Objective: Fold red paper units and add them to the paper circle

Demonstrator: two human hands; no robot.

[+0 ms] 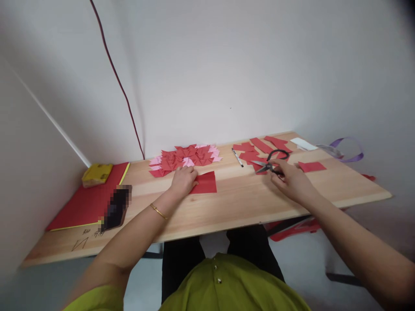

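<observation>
My left hand [183,180] rests with curled fingers on the left edge of a red paper rectangle [205,182] lying flat on the wooden table [233,203]. My right hand [288,177] lies over the black-handled scissors [271,162], its fingers touching the handles; the blades point left over red paper scraps. Just behind my left hand sits a cluster of folded red and pink paper pieces [184,157].
Several red paper strips [259,149], a pen [237,157], a white slip [303,144] and a purple ribbon [346,151] lie at the right. At the left are a red sheet stack [84,201], a yellow pad [96,173] and a phone [116,208]. A dark cord [119,86] runs down the wall.
</observation>
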